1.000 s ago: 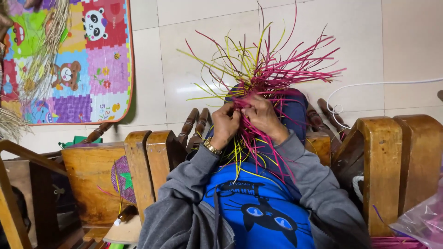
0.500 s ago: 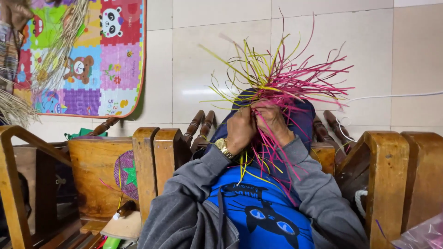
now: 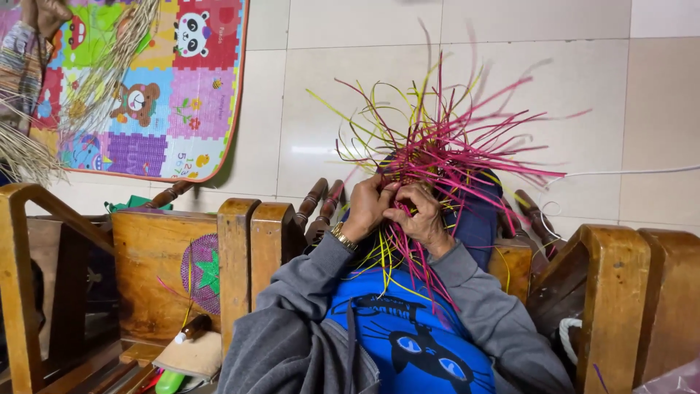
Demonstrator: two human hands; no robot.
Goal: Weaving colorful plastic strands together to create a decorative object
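The bundle of strips point(image 3: 445, 146) fans out above both hands, at the middle of the view. The left hand point(image 3: 370, 206) and the right hand point(image 3: 419, 219) touch each other at its base. A wooden armrest point(image 3: 251, 248) stands left of the arms — another point(image 3: 612, 292) right. A play mat point(image 3: 157, 87) lies on the floor point(image 3: 467, 36) beyond, upper left.

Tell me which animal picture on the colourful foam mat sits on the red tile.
The panda, near the top of the foam mat. Its tile is red; the bear below it sits on a pink tile.
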